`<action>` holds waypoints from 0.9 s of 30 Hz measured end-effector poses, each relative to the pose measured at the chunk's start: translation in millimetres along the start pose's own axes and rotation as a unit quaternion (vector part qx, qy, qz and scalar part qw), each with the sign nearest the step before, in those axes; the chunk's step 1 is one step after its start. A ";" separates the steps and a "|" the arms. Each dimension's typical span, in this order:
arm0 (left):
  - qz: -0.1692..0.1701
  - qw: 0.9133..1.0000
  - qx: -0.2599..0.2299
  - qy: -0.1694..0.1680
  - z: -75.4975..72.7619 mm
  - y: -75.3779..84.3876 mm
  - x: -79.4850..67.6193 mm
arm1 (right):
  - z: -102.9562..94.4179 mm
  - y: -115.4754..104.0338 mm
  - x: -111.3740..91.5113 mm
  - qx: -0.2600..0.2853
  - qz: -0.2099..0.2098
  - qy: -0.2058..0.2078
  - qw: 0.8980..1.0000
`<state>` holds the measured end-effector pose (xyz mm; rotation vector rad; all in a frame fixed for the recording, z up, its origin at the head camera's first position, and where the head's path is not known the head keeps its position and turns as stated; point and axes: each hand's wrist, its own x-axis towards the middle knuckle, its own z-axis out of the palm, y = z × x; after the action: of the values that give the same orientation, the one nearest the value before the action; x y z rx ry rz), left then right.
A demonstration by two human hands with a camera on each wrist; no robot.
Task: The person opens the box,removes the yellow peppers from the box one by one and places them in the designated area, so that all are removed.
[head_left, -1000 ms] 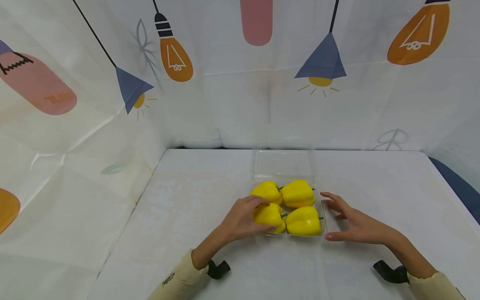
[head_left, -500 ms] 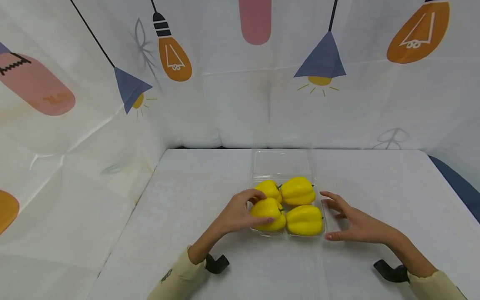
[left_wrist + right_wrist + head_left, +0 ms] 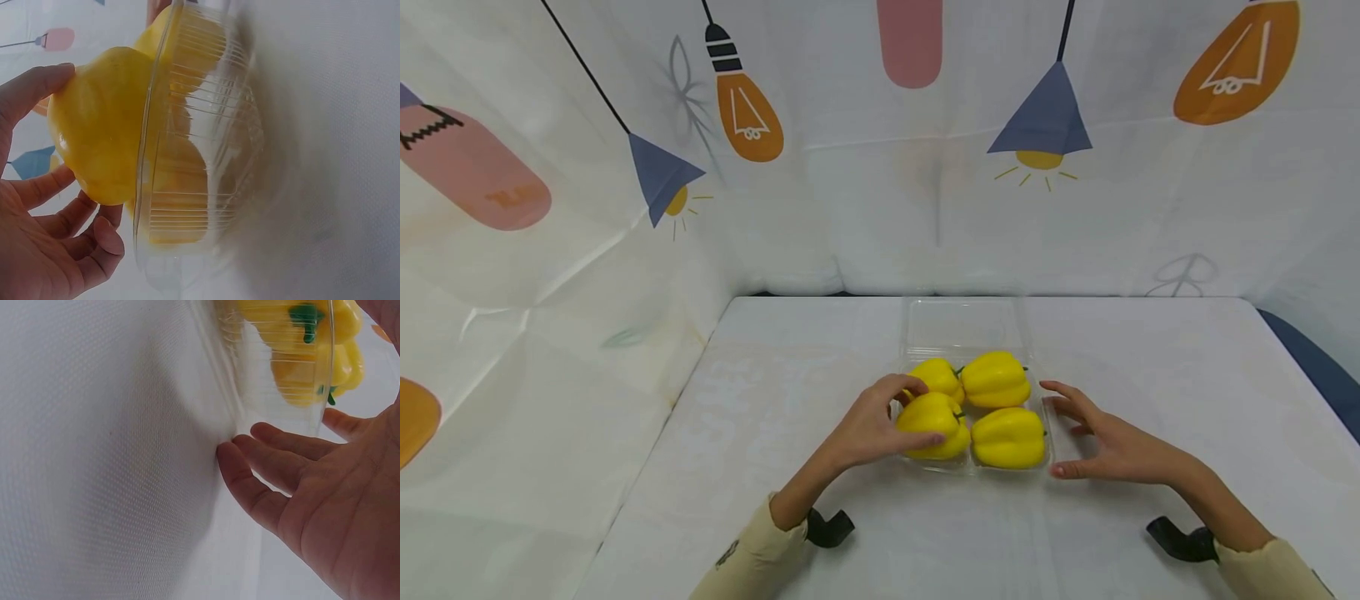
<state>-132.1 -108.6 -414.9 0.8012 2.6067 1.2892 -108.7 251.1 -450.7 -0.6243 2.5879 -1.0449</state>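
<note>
Four-sided and clear, a plastic clamshell box (image 3: 962, 327) lies with its lid folded back and yellow bell peppers in its tray. My left hand (image 3: 874, 427) grips the front-left bell pepper (image 3: 929, 422) between thumb and fingers. The left wrist view shows that pepper (image 3: 100, 125) standing above the box's rim (image 3: 145, 144). Behind it is a second pepper (image 3: 940, 379), partly covered; two others, the back-right pepper (image 3: 996, 379) and front-right pepper (image 3: 1009, 438), sit alongside. My right hand (image 3: 1108, 446) is spread beside the box's right wall, fingertips near the tablecloth (image 3: 137, 487).
The box stands on a white-covered table (image 3: 790, 358). A white curtain printed with lamps (image 3: 850, 208) hangs behind and at the left. Black curved pieces (image 3: 830, 528) stick out at both wrists, by the beige sleeves (image 3: 748, 546).
The front-left pepper has shifted slightly up and left with my left hand, most of it early on. The back-right pepper has shifted a little away. My right hand has stayed put.
</note>
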 end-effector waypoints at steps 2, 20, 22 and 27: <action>0.000 1.000 0.000 0.007 -1.4 -0.9 -1.2 | 0.2 -0.2 0.3 0.001 0.000 0.000 1.000; 0.005 0.995 -0.004 0.095 -18.0 -3.8 -10.9 | -1.3 -1.2 -1.3 0.006 0.005 -0.003 1.000; 0.005 0.994 -0.002 0.108 -18.6 -5.0 -11.6 | -1.4 -1.3 -1.4 0.005 0.007 -0.004 1.000; 0.006 0.989 -0.002 0.145 -19.9 -7.2 -14.0 | -1.1 -0.4 -1.8 0.007 0.004 -0.003 1.000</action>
<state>-129.7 -133.3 -409.6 0.6728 2.8193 1.5175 -107.5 252.4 -449.5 -0.6120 2.5737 -1.0546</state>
